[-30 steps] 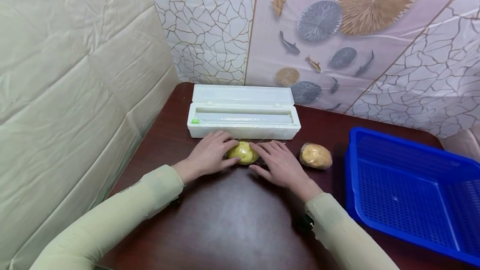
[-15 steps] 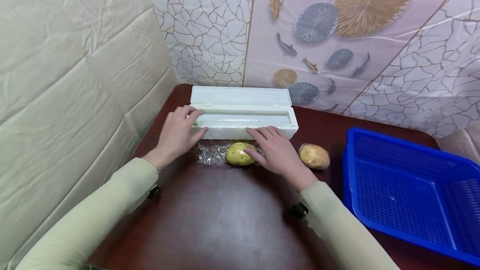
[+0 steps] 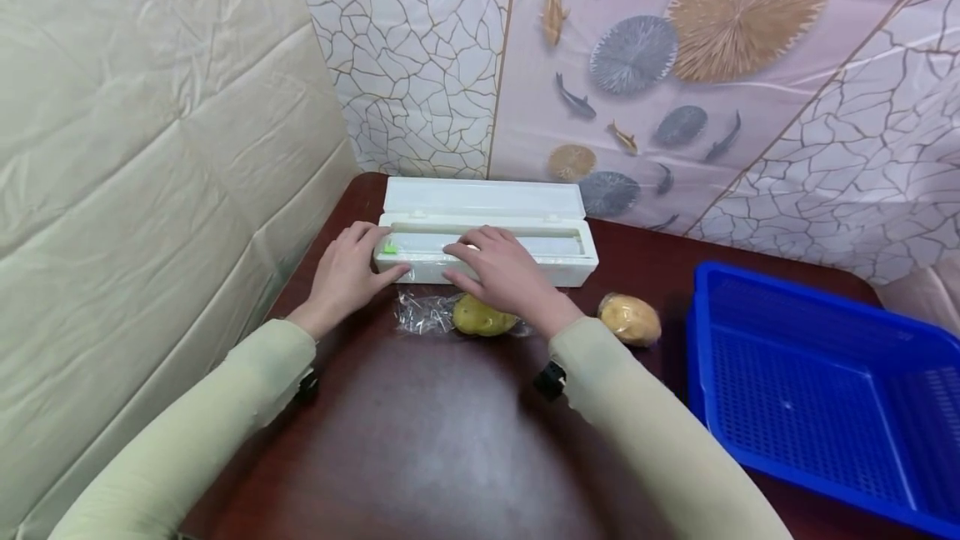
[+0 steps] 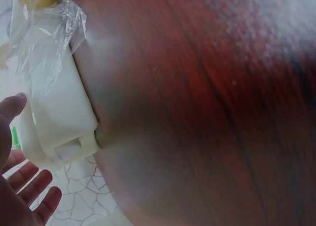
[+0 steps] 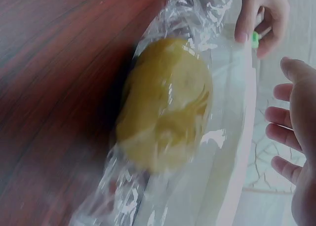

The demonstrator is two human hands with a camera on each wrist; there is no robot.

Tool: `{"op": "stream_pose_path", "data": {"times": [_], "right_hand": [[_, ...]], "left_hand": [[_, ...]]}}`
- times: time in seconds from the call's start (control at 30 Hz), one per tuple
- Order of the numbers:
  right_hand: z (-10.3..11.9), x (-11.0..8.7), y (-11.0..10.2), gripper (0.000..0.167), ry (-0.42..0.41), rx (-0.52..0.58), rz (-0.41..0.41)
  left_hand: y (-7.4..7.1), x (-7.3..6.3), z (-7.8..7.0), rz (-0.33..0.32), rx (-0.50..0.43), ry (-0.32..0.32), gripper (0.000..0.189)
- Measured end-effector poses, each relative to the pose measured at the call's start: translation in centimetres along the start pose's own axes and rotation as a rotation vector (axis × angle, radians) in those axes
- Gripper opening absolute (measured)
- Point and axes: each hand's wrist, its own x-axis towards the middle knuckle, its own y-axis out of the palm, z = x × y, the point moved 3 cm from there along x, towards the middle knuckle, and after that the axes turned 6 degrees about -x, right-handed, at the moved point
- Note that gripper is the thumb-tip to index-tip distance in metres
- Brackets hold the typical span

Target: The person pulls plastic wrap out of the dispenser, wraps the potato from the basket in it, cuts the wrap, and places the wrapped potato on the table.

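Observation:
A white cling film dispenser box [image 3: 540, 270] lies at the back of the table, its lid raised, with the film roll visible inside. A green slide cutter [image 3: 389, 248] sits at its left end. My left hand [image 3: 347, 273] is at that end, fingers extended, thumb by the front face; whether it presses there I cannot tell. Above the box's front middle, my right hand [image 3: 504, 270] reaches leftward with fingers loosely bent, holding nothing. A potato [image 5: 165, 107] under clear film [image 4: 47, 43] lies just in front of the box, partly hidden by the right hand in the head view.
A second potato [image 3: 630, 319], wrapped in film, rests right of the box. The blue perforated basket [image 3: 701, 340] stands at the table's right side. Patterned wall covering [image 3: 420, 65] rises behind, and beige cloth [image 3: 150, 190] hangs along the left.
From the potato, my left hand has moved back and left to the box's left end. My right hand has left the potato and shifted up and left over the box's front. The potato stays put.

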Motion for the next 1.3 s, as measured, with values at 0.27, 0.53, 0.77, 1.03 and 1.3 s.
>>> {"op": "stream_pose_path", "data": {"times": [0.27, 0.53, 0.77, 1.03, 1.3], "right_hand": [[2.3, 3.6, 0.5, 0.039, -0.045, 0.022, 0.042], [3.6, 6.7, 1.1, 0.032, -0.047, 0.011, 0.085], [4.0, 8.5, 2.1, 0.024, -0.033, -0.050, 0.118], [4.3, 9.6, 2.7, 0.023, -0.004, -0.056, 0.135], [4.5, 10.6, 3.0, 0.019, 0.009, -0.090, 0.144]], "left_hand": [[0.9, -0.1, 0.0, -0.038, -0.016, 0.002, 0.063], [1.3, -0.1, 0.4, -0.031, -0.014, -0.003, 0.056], [1.3, -0.3, 0.9, -0.063, -0.026, -0.006, 0.058], [1.4, -0.4, 1.5, -0.055, -0.044, -0.046, 0.060], [0.9, -0.1, 1.7, -0.077, -0.048, -0.020, 0.054]]}}
